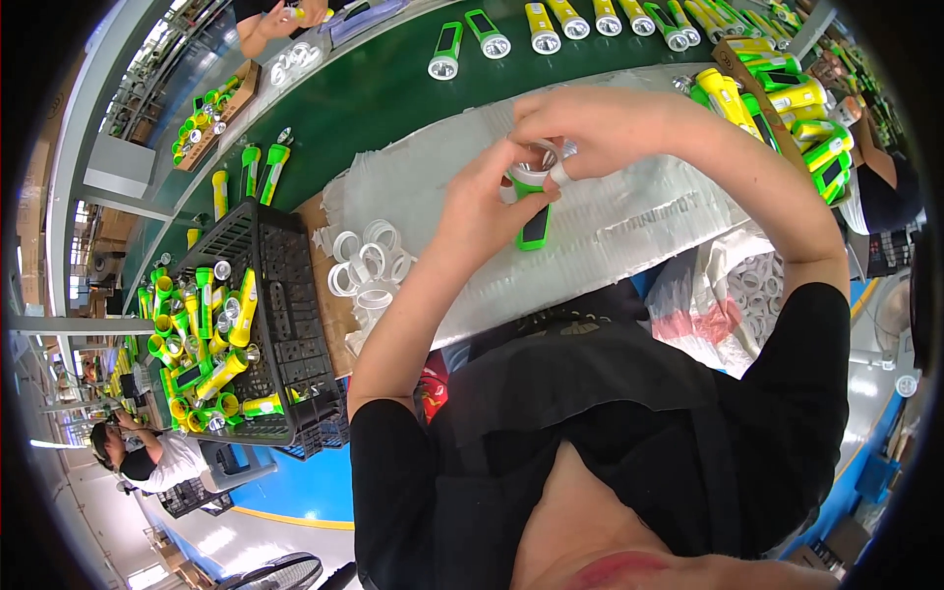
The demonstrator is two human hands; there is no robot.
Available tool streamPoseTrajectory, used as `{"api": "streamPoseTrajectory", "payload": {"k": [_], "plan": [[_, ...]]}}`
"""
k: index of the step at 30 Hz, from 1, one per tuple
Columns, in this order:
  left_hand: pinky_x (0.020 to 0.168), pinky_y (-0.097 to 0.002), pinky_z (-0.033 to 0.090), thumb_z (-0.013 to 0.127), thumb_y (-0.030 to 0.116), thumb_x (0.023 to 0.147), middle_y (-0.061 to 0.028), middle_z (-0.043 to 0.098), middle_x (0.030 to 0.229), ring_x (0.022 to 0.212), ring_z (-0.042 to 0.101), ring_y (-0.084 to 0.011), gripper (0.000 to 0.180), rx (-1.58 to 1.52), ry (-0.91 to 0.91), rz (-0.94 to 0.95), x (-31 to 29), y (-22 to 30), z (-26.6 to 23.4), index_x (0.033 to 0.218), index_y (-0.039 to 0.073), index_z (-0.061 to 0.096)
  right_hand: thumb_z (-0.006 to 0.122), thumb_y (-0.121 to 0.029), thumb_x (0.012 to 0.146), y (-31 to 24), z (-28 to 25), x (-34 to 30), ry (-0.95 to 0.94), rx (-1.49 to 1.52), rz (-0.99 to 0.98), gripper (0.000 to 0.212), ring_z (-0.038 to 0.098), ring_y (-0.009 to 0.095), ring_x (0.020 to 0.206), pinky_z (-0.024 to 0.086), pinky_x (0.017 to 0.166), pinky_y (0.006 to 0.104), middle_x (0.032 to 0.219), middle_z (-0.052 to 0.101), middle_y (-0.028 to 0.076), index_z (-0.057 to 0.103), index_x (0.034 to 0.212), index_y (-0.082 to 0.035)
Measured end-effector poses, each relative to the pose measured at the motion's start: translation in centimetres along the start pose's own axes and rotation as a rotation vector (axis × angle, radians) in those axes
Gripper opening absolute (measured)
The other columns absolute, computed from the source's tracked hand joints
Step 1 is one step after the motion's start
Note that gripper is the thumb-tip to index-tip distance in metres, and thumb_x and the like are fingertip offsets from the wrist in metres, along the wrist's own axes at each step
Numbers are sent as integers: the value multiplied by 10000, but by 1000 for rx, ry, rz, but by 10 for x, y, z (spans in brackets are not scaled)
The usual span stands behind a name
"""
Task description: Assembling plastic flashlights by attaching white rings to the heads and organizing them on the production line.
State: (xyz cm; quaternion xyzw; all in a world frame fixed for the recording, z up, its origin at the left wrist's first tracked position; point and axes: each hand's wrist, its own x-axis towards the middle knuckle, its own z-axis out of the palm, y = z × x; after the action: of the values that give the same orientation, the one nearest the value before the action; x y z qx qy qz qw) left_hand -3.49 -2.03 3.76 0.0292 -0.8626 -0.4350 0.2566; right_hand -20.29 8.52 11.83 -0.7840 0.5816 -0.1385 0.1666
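Observation:
In the middle of the work surface, a green flashlight with a dark panel stands tilted, its lens end toward the far side. My left hand is closed round the flashlight near its head. A white ring is at the lens end, and the fingers of my right hand pinch it. Fingers partly cover the ring, so I cannot tell how far it sits on the head. A pile of loose white rings lies left of my left forearm.
A black crate of yellow and green flashlights stands at left. Finished-looking flashlights line the green bench's far side. A cardboard box of flashlights is at right, above a sack of white rings. Other people work nearby.

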Motion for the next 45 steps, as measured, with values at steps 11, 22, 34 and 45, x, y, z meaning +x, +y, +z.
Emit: {"api": "streamPoseTrajectory", "payload": {"k": [11, 22, 34, 45], "plan": [[675, -389, 495, 821, 106, 660, -50, 664, 894, 803, 631, -276, 384, 105, 116, 113, 1, -7, 5, 940, 91, 559, 690, -331, 763, -24, 13, 16, 36, -224, 624, 351, 597, 323, 761, 455, 630, 428, 848, 615, 140, 556, 781, -8], [670, -384, 494, 827, 116, 652, -47, 656, 882, 788, 627, -270, 379, 94, 118, 139, 4, -3, 7, 936, 106, 576, 687, -445, 768, -17, 18, 5, 145, -187, 560, 469, 608, 318, 771, 462, 665, 414, 808, 609, 149, 575, 861, 0], [681, -275, 471, 844, 99, 666, -28, 672, 900, 766, 593, -146, 377, 80, 120, 144, 4, -5, 8, 966, 62, 618, 692, -513, 684, 12, 28, -4, 552, -116, 91, 521, 633, 308, 700, 480, 604, 400, 720, 626, 155, 617, 753, -1], [693, -272, 488, 851, 109, 670, -30, 687, 902, 745, 599, -141, 382, 84, 127, 112, 0, -6, 7, 965, 62, 612, 706, -563, 664, -10, 24, 12, 180, -162, 467, 609, 624, 300, 759, 488, 658, 393, 802, 628, 141, 612, 851, 8]]}}
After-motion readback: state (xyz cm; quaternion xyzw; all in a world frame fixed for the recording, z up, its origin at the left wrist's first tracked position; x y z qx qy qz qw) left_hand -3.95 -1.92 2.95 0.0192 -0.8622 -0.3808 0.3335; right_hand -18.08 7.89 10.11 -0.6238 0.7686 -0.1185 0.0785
